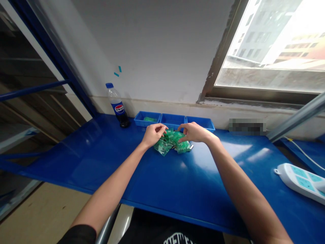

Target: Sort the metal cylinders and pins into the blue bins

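A heap of small green plastic packets (164,146) lies on the blue table, with a few small metallic bits showing among them. My left hand (153,135) is at the heap's left side, its fingers drawn together against the packets; whatever they pinch is hidden. Over the right side reaches my right hand (195,132), thumb and forefinger apart with green packets between and below them. Just behind the heap stands a row of blue bins: the left bin (138,121) has green packets (150,119) inside, beside a middle bin (173,119) and a right bin (203,122).
A cola bottle (118,107) with a blue cap stands left of the bins. On the right of the blue table (162,186) lies a white power strip (302,181). A slanted metal pole (297,117) rises at the right, near the window (269,44). Blue rack bars are at the left.
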Action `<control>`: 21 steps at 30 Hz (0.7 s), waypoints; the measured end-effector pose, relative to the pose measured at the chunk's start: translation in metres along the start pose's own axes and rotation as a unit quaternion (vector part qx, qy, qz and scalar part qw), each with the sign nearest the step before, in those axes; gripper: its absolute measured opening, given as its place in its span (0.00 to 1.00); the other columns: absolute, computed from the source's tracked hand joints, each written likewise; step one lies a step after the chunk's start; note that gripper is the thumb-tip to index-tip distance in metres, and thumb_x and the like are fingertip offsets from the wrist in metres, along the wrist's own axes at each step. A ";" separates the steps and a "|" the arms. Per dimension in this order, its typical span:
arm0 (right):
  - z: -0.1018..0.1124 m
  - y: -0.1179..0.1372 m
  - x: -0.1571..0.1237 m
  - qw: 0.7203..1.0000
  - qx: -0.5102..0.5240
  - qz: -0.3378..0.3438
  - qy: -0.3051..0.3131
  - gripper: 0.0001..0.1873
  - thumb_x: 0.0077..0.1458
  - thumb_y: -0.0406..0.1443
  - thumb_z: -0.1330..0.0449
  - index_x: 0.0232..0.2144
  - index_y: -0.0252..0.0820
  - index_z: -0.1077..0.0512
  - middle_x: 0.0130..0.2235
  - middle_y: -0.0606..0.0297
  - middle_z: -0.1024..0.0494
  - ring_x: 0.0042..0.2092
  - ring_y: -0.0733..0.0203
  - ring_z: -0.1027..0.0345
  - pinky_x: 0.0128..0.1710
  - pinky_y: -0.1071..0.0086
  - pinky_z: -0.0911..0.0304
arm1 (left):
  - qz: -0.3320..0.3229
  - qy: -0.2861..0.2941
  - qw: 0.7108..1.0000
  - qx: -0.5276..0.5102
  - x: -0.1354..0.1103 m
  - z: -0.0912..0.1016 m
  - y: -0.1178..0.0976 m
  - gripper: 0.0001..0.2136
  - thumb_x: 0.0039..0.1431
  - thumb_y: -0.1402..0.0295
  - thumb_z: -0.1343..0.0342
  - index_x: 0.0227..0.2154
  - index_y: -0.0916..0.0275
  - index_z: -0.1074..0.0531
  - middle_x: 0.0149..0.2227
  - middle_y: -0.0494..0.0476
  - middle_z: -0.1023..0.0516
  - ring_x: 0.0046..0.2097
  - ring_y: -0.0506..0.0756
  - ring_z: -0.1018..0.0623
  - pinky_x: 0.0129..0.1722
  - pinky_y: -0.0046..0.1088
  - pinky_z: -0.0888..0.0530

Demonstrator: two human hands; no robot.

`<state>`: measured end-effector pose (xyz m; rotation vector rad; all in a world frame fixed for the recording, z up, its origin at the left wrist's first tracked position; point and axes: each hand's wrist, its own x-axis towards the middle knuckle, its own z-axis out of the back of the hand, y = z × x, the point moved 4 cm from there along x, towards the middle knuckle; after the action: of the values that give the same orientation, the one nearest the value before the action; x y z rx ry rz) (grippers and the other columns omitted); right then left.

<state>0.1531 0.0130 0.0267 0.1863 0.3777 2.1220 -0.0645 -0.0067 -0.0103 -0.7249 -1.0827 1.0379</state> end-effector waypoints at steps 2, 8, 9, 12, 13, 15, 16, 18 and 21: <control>-0.001 0.000 0.002 1.000 0.022 0.002 -0.010 0.27 0.47 0.40 0.25 0.50 0.42 0.20 0.33 0.64 0.17 0.35 0.56 0.23 0.34 0.68 0.34 | 0.000 0.010 1.000 0.006 -0.002 -0.003 -0.002 0.14 0.64 0.58 0.42 0.34 0.63 0.18 0.30 0.57 0.17 0.27 0.53 0.21 0.29 0.26 0.26; 0.006 -0.005 0.000 0.995 0.072 -0.005 -0.067 0.09 0.51 0.30 0.34 0.35 0.39 0.16 0.30 0.62 0.16 0.35 0.55 0.20 0.36 0.68 0.32 | -0.003 0.021 1.000 0.004 -0.004 -0.007 -0.004 0.14 0.63 0.58 0.42 0.34 0.62 0.17 0.29 0.58 0.17 0.27 0.54 0.20 0.29 0.27 0.25; 0.008 -0.007 0.000 0.994 0.068 -0.007 -0.081 0.07 0.51 0.30 0.35 0.32 0.40 0.16 0.30 0.61 0.15 0.36 0.54 0.20 0.37 0.67 0.31 | -0.004 0.021 1.000 0.004 -0.005 -0.007 -0.004 0.14 0.64 0.58 0.42 0.34 0.63 0.17 0.29 0.58 0.17 0.27 0.54 0.20 0.29 0.27 0.25; 0.008 -0.010 -0.001 0.994 0.052 -0.019 -0.096 0.06 0.54 0.35 0.35 0.31 0.41 0.16 0.31 0.61 0.15 0.37 0.53 0.20 0.38 0.67 0.31 | -0.007 0.022 1.000 0.016 -0.005 -0.008 -0.003 0.14 0.64 0.58 0.42 0.34 0.63 0.18 0.29 0.58 0.16 0.27 0.54 0.20 0.30 0.27 0.25; 0.006 -0.012 -0.001 0.994 0.038 -0.028 -0.094 0.07 0.55 0.38 0.34 0.33 0.42 0.17 0.32 0.61 0.15 0.37 0.53 0.20 0.38 0.66 0.31 | -0.009 0.024 0.999 0.021 -0.005 -0.008 -0.003 0.14 0.65 0.58 0.42 0.35 0.63 0.18 0.30 0.58 0.16 0.28 0.54 0.20 0.30 0.28 0.25; 0.002 -0.014 0.001 0.995 0.010 -0.045 -0.083 0.12 0.57 0.43 0.33 0.38 0.43 0.18 0.33 0.60 0.14 0.38 0.52 0.20 0.37 0.65 0.32 | -0.017 0.027 0.999 0.036 -0.006 -0.010 -0.004 0.13 0.65 0.59 0.43 0.35 0.63 0.18 0.30 0.58 0.16 0.29 0.55 0.19 0.32 0.28 0.25; -0.002 -0.015 0.002 0.996 0.005 -0.047 -0.074 0.14 0.57 0.45 0.33 0.40 0.43 0.18 0.34 0.60 0.14 0.38 0.51 0.20 0.37 0.65 0.32 | -0.025 0.029 0.998 0.050 -0.006 -0.010 -0.004 0.13 0.65 0.59 0.42 0.36 0.62 0.18 0.31 0.57 0.15 0.30 0.56 0.18 0.32 0.28 0.25; -0.009 -0.015 0.006 0.998 0.015 -0.041 -0.054 0.17 0.56 0.47 0.31 0.44 0.44 0.19 0.36 0.60 0.14 0.40 0.51 0.19 0.37 0.66 0.31 | -0.051 0.030 0.995 0.086 -0.007 -0.012 -0.006 0.12 0.65 0.61 0.42 0.36 0.62 0.17 0.33 0.57 0.14 0.33 0.56 0.18 0.34 0.29 0.25; -0.016 -0.015 0.011 0.997 0.040 -0.039 -0.054 0.14 0.55 0.42 0.30 0.42 0.43 0.18 0.37 0.60 0.13 0.40 0.52 0.19 0.39 0.67 0.30 | -0.084 0.039 0.988 0.124 -0.008 -0.016 -0.006 0.10 0.65 0.62 0.41 0.36 0.60 0.17 0.38 0.57 0.14 0.37 0.57 0.17 0.37 0.29 0.26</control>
<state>0.1549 0.0266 0.0064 0.3269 0.4000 2.0128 -0.0486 -0.0159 -0.0124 -0.4625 -0.9117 0.9712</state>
